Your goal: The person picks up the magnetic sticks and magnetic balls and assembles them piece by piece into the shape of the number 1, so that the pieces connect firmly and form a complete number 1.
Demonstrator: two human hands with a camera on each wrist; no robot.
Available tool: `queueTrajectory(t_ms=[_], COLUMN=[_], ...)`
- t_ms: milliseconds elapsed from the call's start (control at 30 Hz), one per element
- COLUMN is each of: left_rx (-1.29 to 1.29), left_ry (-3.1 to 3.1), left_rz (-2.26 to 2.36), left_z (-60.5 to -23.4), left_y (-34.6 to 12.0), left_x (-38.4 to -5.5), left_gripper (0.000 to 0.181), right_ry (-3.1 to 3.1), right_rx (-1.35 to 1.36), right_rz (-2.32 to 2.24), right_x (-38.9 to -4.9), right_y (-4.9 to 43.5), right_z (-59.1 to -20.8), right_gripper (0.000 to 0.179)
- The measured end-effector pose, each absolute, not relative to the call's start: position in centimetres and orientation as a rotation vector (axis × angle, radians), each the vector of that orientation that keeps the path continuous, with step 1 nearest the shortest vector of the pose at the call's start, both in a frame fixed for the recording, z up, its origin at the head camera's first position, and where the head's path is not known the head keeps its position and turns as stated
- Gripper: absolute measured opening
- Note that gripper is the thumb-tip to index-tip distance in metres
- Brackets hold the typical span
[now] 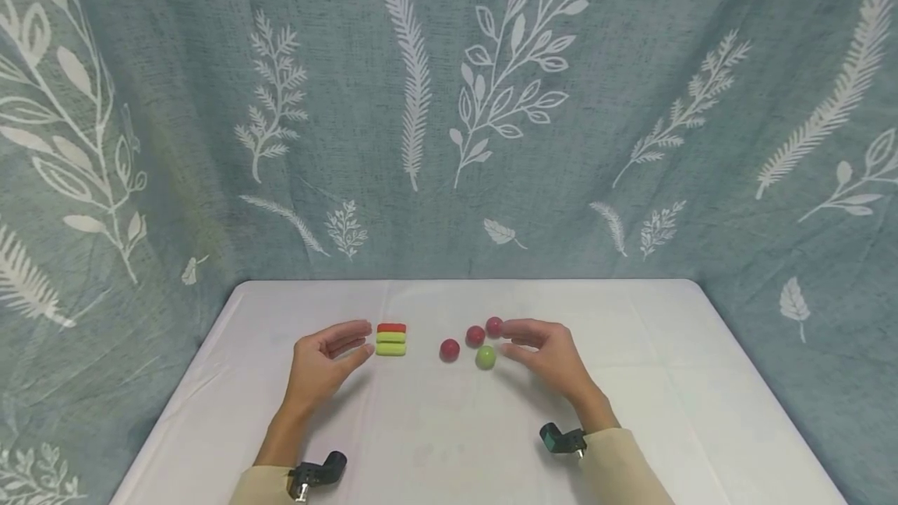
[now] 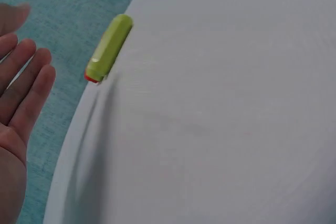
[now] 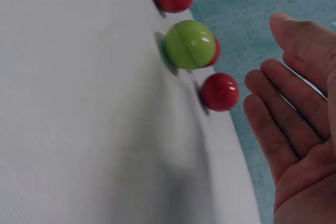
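Observation:
My left hand (image 1: pixel 321 365) is at the left of a short row of bars, its fingers relaxed and holding nothing. The row has a red bar (image 1: pixel 391 327) at the back and two rounded yellow-green bars (image 1: pixel 390 349) in front. In the left wrist view, a yellow-green bar (image 2: pixel 109 48) hides most of the red one. On the other side my right hand (image 1: pixel 550 353), fingers also relaxed, is just right of a green ball (image 1: pixel 486 357) and three red balls (image 1: pixel 450 350). Its fingertips are close to the rearmost red ball (image 1: pixel 494 326); contact is hard to tell.
A white-covered table (image 1: pixel 435 443) carries everything, with rounded far corners. Behind it and along both sides hangs a blue-green curtain (image 1: pixel 449 224) with white leaf patterns. Each wrist wears a small black camera (image 1: pixel 319 474).

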State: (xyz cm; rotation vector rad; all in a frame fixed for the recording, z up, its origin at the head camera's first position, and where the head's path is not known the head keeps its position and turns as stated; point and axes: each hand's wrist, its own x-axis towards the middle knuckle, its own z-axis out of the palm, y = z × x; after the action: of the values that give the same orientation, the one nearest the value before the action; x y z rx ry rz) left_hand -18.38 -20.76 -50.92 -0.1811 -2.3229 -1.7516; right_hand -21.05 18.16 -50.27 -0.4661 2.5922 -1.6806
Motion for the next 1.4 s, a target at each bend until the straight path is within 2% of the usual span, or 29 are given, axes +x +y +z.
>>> queueTrajectory(t_ms=[300, 500, 800, 1400], left_rx=[-0.139, -0.138, -0.147, -0.28], left_ry=[-2.426, -2.487, -2.601, -2.8], left_rz=[-1.691, -1.563, -1.364, -1.055], left_z=[-51.6, -51.9, -52.0, -52.1], left_y=[-19.9, -19.4, -18.8, -17.8], left_x=[-18.7, -19.0, -19.6, -19.9], left_gripper=[0.033, 0.032, 0.028, 0.025], right_ry=[2.565, 2.562, 2.68, 2.699], right_rx=[-0.399, -0.453, -0.388, -0.319], right_rz=[-1.67, -1.663, -1.595, -1.586], right_x=[-21.1, -21.1, -20.8, -20.8], right_y=[17.1, 16.4, 15.5, 15.8], right_z=[-51.7, -52.3, -53.3, -53.7], right_gripper=[0.039, 0.039, 0.033, 0.032])
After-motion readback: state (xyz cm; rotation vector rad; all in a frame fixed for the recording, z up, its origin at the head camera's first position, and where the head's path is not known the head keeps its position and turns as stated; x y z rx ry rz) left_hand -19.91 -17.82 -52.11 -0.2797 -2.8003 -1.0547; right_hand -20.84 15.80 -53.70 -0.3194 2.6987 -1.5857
